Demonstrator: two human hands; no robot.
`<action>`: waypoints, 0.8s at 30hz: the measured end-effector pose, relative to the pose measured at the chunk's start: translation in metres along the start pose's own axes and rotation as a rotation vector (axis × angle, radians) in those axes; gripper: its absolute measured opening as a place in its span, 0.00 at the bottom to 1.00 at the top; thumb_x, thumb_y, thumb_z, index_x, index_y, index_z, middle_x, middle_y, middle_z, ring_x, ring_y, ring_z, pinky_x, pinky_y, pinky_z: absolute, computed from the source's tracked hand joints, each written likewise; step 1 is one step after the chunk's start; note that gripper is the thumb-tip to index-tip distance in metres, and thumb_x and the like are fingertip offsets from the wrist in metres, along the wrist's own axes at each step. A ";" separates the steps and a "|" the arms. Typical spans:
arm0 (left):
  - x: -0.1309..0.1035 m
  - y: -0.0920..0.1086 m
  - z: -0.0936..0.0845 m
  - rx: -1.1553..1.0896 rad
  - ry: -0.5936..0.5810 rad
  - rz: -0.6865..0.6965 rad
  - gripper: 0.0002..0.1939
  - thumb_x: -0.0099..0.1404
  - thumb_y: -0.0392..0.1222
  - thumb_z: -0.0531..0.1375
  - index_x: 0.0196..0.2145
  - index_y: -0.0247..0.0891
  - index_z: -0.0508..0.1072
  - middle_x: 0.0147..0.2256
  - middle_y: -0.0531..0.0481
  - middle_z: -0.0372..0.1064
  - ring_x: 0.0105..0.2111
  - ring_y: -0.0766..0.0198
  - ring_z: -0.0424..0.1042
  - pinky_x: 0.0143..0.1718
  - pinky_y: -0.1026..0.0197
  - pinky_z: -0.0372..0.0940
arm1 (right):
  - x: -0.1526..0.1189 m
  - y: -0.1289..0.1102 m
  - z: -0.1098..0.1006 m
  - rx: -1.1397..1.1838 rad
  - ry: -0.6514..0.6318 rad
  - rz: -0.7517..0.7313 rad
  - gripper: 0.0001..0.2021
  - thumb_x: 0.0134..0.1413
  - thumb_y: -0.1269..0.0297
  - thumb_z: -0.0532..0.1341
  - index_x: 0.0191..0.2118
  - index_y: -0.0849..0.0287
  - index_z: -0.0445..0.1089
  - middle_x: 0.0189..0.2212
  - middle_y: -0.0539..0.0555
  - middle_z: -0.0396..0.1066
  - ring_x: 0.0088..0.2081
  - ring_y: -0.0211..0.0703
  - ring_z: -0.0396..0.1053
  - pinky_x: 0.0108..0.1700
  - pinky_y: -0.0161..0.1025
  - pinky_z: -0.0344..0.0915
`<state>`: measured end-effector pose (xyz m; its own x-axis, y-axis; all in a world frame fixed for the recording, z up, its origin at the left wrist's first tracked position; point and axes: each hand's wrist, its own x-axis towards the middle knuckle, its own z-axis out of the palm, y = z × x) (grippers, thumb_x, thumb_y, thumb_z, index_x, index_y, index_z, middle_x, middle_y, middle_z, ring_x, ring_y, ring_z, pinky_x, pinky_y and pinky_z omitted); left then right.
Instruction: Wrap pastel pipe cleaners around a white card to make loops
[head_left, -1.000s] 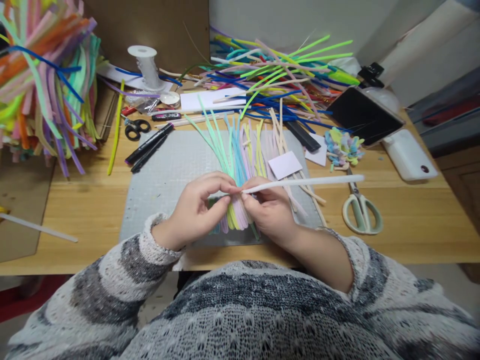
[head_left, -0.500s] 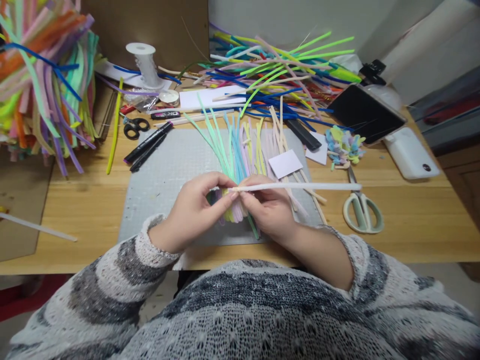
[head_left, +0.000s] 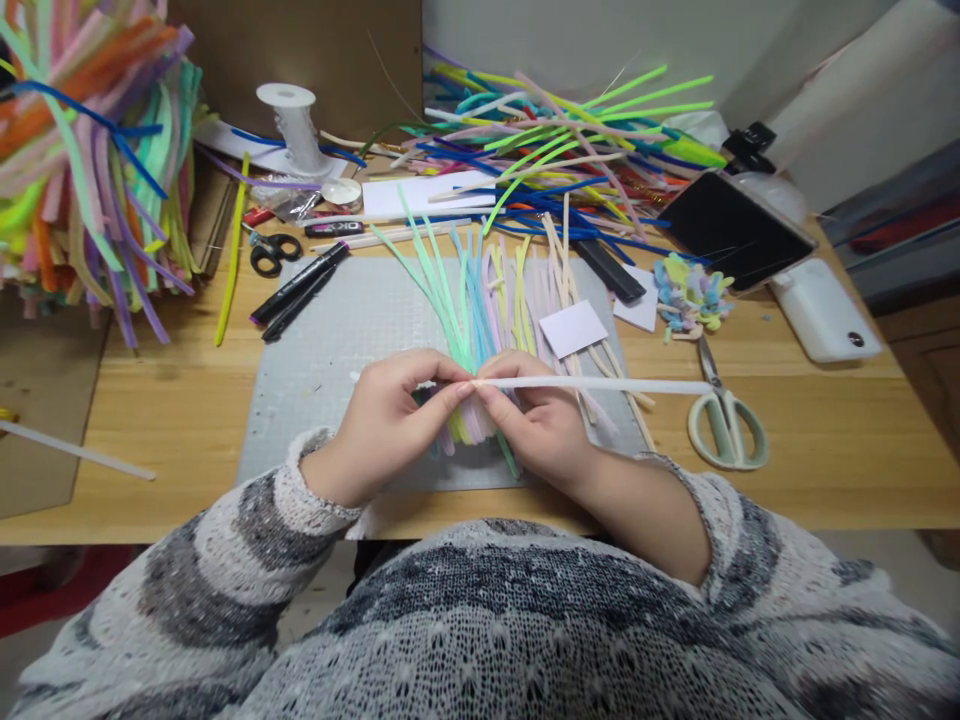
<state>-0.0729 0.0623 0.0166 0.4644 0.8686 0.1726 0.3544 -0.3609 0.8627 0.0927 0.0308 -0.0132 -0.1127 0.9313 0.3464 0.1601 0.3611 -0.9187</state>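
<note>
A long white stem (head_left: 615,383) runs rightward from the pinched fingertips of both hands, its far end over the scissors. My left hand (head_left: 397,415) pinches its left end between thumb and finger. Close against it, my right hand (head_left: 544,415) grips the same end. Just what lies between the fingertips is too small to make out. Under and behind the hands, green stems (head_left: 439,290), blue stems, yellow stems (head_left: 519,290) and lilac stems lie on the grey cutting mat (head_left: 300,380). A white card (head_left: 574,329) rests on the pale stems right of them.
Scissors (head_left: 727,430) lie to the right, below a small pastel pile (head_left: 694,292). Black markers (head_left: 304,290) and small black scissors (head_left: 274,254) are at the left. A phone (head_left: 735,228) and loose coloured stems (head_left: 555,140) lie behind.
The white stem's middle has dropped slightly, and it now looks straighter. Both hands keep their pinch at nearly the same place. The view has shifted a little.
</note>
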 end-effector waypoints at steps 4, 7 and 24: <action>0.000 -0.001 0.000 -0.022 0.001 -0.025 0.07 0.63 0.41 0.59 0.31 0.35 0.74 0.27 0.50 0.73 0.27 0.66 0.71 0.30 0.64 0.65 | -0.001 0.001 0.000 -0.008 0.002 0.012 0.02 0.57 0.68 0.57 0.34 0.57 0.66 0.29 0.50 0.66 0.33 0.37 0.65 0.36 0.39 0.63; 0.000 -0.001 0.000 -0.011 0.007 -0.023 0.07 0.63 0.40 0.59 0.31 0.35 0.74 0.27 0.50 0.73 0.27 0.67 0.71 0.30 0.64 0.65 | -0.001 0.001 0.000 -0.022 0.003 0.022 0.02 0.57 0.67 0.57 0.34 0.57 0.66 0.29 0.50 0.66 0.33 0.37 0.66 0.36 0.39 0.63; 0.002 -0.002 -0.002 -0.078 -0.052 -0.100 0.09 0.62 0.42 0.59 0.30 0.34 0.74 0.26 0.51 0.72 0.26 0.67 0.70 0.26 0.66 0.64 | 0.002 0.000 -0.009 0.009 -0.115 0.115 0.06 0.58 0.62 0.56 0.33 0.56 0.66 0.28 0.49 0.66 0.30 0.36 0.64 0.32 0.37 0.61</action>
<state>-0.0740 0.0654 0.0161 0.4721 0.8795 0.0603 0.3382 -0.2439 0.9089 0.1009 0.0324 -0.0106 -0.2058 0.9546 0.2154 0.1692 0.2515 -0.9530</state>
